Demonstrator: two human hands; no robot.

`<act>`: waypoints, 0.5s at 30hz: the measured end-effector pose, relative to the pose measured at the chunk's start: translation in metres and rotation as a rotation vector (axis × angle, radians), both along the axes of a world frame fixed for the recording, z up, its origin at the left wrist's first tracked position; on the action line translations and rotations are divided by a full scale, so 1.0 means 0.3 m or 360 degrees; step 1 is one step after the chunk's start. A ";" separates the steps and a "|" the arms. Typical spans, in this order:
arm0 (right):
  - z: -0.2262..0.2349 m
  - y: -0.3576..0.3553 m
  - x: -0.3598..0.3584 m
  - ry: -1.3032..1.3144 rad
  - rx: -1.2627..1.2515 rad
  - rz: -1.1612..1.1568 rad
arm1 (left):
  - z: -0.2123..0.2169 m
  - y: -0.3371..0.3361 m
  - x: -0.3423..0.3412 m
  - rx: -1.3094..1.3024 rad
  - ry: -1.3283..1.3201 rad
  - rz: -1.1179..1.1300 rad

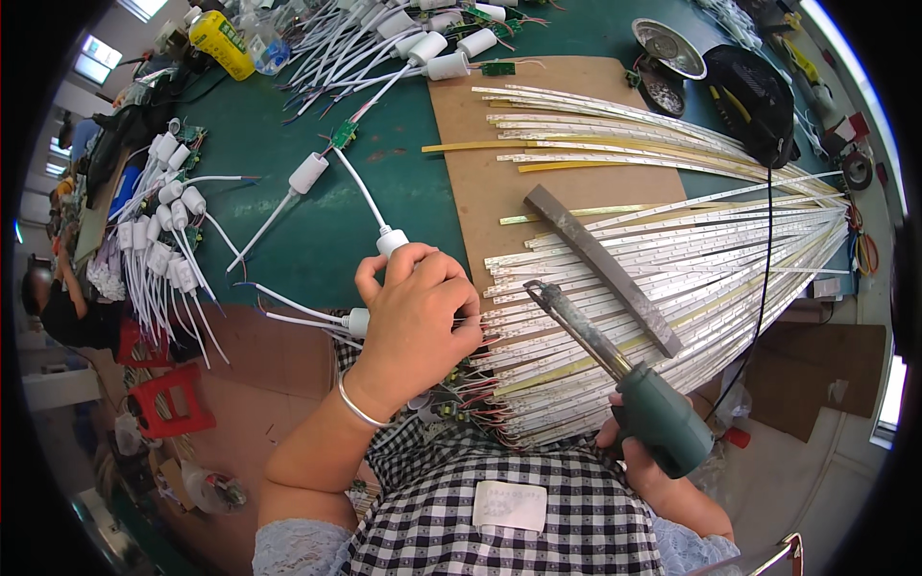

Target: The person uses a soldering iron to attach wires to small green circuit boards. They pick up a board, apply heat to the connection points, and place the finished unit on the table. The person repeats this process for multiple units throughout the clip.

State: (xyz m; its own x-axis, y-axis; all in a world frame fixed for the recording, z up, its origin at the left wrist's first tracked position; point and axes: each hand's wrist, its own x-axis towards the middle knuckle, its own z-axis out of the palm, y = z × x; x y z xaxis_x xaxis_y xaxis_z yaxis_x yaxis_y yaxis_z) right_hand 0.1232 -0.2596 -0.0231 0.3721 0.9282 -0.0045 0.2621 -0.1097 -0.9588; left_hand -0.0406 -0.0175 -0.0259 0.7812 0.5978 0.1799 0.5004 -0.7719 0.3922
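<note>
My left hand, a bangle at its wrist, is closed over the near edge of the green table. A white end cap with a white cord comes out from under its curled fingers; whatever lies at the thumb is hidden. Beside the wrist sits another white corded cap. In my right hand is a dark green soldering gun, its tip pointing up and left over the LED strips. These strips fan out to the right, their near ends carrying thin wires and small circuit boards.
A grey metal bar lies across the strips on brown cardboard. Corded caps pile up at the back and left. Behind stand a metal dish and yellow bottle. A black cord crosses the right side.
</note>
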 end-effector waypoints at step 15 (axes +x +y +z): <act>-0.025 -0.034 -0.008 0.0139 -0.0068 -0.0070 | 0.003 -0.002 0.000 -0.0005 0.0013 -0.0008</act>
